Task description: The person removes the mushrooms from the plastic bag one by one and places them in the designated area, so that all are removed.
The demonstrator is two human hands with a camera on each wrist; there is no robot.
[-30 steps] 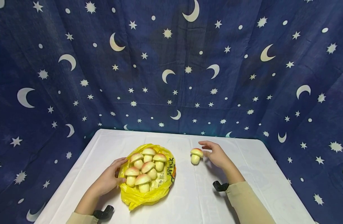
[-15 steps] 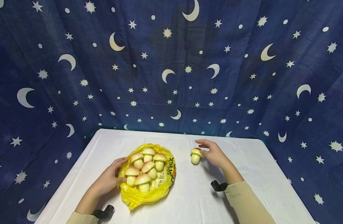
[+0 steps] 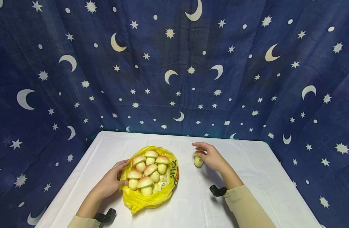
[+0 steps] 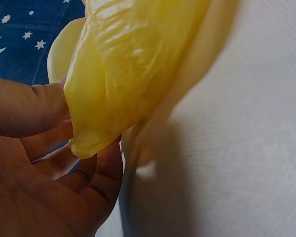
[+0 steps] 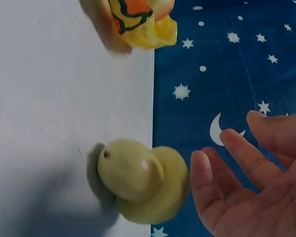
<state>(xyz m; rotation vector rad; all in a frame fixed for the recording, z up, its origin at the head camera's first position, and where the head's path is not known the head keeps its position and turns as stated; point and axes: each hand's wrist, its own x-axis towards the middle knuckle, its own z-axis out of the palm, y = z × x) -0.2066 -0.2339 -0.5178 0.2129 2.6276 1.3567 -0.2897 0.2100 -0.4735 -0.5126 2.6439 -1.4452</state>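
Observation:
A yellow plastic bag (image 3: pixel 151 204), its mouth rolled wide, holds several toy mushrooms (image 3: pixel 146 181) with pale stems and reddish caps. My left hand (image 3: pixel 110 180) grips the bag's left side, and the left wrist view shows the yellow plastic (image 4: pixel 133 64) between the thumb and the bent fingers. To the right, a lone toy mushroom (image 3: pixel 198 162) stands on the white cloth. My right hand (image 3: pixel 214 159) reaches over it with fingers spread, hiding much of the cap in the head view. In the right wrist view, the fingertips are beside the mushroom's cap (image 5: pixel 158 197).
A white cloth (image 3: pixel 188 202) covers the table. Behind and at both sides hangs a dark blue curtain (image 3: pixel 151 79) with moons and stars. Black wrist mounts (image 3: pixel 218 191) sit by the beige sleeves (image 3: pixel 245 205).
My right hand has moved left, from beside the lone mushroom to over it. The left hand and the bag keep their place.

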